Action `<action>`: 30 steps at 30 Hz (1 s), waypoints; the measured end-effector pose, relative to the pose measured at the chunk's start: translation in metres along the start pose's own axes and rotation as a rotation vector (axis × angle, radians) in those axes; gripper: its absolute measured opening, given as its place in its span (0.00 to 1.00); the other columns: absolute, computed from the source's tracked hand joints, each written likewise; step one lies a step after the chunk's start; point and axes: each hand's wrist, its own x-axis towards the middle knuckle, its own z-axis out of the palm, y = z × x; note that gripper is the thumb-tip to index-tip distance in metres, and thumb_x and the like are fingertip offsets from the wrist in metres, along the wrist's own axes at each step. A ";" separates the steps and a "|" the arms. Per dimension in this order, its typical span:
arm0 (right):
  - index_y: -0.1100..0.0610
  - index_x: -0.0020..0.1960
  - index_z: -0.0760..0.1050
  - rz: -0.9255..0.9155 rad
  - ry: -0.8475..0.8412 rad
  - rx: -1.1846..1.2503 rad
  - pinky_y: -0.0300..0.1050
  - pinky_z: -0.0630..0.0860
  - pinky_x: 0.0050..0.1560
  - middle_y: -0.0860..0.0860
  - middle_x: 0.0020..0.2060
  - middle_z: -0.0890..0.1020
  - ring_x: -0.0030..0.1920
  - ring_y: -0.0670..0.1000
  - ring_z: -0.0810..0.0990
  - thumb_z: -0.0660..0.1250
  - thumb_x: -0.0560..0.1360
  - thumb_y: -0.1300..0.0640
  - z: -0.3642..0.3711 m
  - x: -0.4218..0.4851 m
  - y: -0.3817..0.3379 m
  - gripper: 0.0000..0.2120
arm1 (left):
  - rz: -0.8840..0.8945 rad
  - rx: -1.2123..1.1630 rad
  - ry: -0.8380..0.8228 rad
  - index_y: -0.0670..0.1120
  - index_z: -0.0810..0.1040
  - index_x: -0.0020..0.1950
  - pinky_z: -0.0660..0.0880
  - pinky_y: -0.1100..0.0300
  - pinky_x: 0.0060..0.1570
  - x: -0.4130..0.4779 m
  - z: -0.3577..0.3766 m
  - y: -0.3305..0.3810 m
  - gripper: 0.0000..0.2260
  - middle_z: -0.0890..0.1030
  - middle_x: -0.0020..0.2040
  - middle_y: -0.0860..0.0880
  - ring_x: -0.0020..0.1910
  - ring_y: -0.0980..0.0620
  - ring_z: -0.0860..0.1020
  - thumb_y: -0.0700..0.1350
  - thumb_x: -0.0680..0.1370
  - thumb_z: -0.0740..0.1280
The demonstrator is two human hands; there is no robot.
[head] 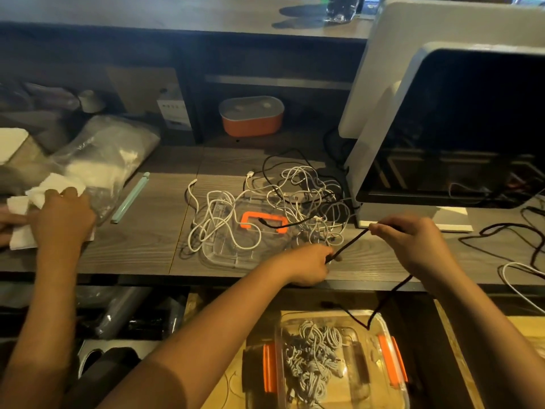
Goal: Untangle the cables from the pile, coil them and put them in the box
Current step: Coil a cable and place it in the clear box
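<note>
A tangled pile of white and black cables [298, 190] lies on the wooden desk, partly over a clear lid with an orange handle [224, 255]. My left hand [309, 267] pinches one black cable [351, 243] at the pile's near edge. My right hand [413, 243] pinches the same cable further along, so a short length runs taut between them. From my right hand the cable hangs down towards the clear box with orange clips [386, 346] below the desk edge. Coiled pale cables [315, 358] lie inside that box.
A white-framed monitor [472, 128] stands at the right, with loose black and white leads [507, 246] beside it. An orange tub [252, 119] sits on the back shelf. At the left, another person's hand [63, 219] rests on white tissue by a plastic bag [109, 154] and a mint-green stick [131, 197].
</note>
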 end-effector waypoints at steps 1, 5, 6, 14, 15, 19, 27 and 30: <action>0.53 0.48 0.79 0.010 0.023 0.031 0.55 0.76 0.44 0.54 0.39 0.79 0.42 0.55 0.77 0.64 0.77 0.55 0.001 0.000 0.003 0.05 | 0.001 -0.155 -0.037 0.49 0.68 0.71 0.71 0.63 0.36 -0.001 0.001 -0.001 0.20 0.75 0.47 0.49 0.37 0.56 0.72 0.36 0.80 0.58; 0.53 0.46 0.79 0.074 0.042 0.254 0.38 0.63 0.26 0.49 0.28 0.73 0.28 0.46 0.66 0.64 0.76 0.55 0.004 -0.002 0.013 0.05 | 0.124 -0.977 -0.042 0.43 0.66 0.71 0.71 0.56 0.62 -0.015 -0.004 0.003 0.21 0.74 0.66 0.43 0.61 0.51 0.74 0.30 0.79 0.56; 0.54 0.45 0.80 0.096 0.030 0.311 0.37 0.61 0.24 0.50 0.26 0.71 0.26 0.46 0.64 0.64 0.77 0.54 0.007 -0.002 0.015 0.06 | 0.191 -1.106 -0.008 0.43 0.65 0.72 0.69 0.55 0.65 -0.018 -0.006 0.005 0.21 0.72 0.68 0.44 0.66 0.49 0.72 0.31 0.80 0.55; 0.58 0.37 0.74 0.040 -0.193 0.275 0.37 0.63 0.25 0.46 0.23 0.70 0.24 0.45 0.67 0.50 0.82 0.49 0.079 -0.023 0.011 0.23 | 0.336 -1.250 0.426 0.47 0.74 0.53 0.77 0.61 0.42 -0.010 -0.011 0.038 0.09 0.76 0.38 0.49 0.36 0.55 0.77 0.41 0.82 0.55; 0.58 0.37 0.73 0.007 -0.210 0.229 0.38 0.64 0.28 0.47 0.25 0.72 0.27 0.46 0.69 0.50 0.82 0.51 0.083 -0.025 0.009 0.21 | 0.318 -1.209 0.475 0.46 0.73 0.51 0.75 0.63 0.35 -0.006 -0.009 0.036 0.07 0.73 0.36 0.49 0.32 0.57 0.74 0.41 0.82 0.56; 0.57 0.45 0.76 -0.180 -0.320 -0.120 0.45 0.70 0.38 0.51 0.36 0.79 0.38 0.51 0.76 0.59 0.80 0.55 0.081 -0.026 0.006 0.10 | 0.252 -0.951 0.491 0.47 0.74 0.51 0.65 0.64 0.24 0.001 -0.007 0.017 0.06 0.70 0.35 0.49 0.28 0.57 0.67 0.44 0.82 0.58; 0.49 0.48 0.75 -0.321 -0.176 -0.268 0.40 0.78 0.38 0.44 0.36 0.78 0.38 0.45 0.79 0.77 0.65 0.52 0.045 -0.021 -0.008 0.15 | -0.041 -0.758 0.150 0.45 0.76 0.61 0.77 0.60 0.45 -0.017 0.010 -0.001 0.29 0.81 0.42 0.45 0.40 0.52 0.80 0.64 0.79 0.47; 0.52 0.49 0.73 -0.257 -0.245 -0.096 0.44 0.79 0.36 0.49 0.38 0.79 0.38 0.48 0.80 0.78 0.62 0.53 0.038 -0.018 -0.007 0.20 | 0.007 -0.930 -0.034 0.46 0.73 0.56 0.65 0.73 0.20 -0.033 0.007 0.006 0.32 0.75 0.27 0.51 0.22 0.60 0.72 0.68 0.74 0.43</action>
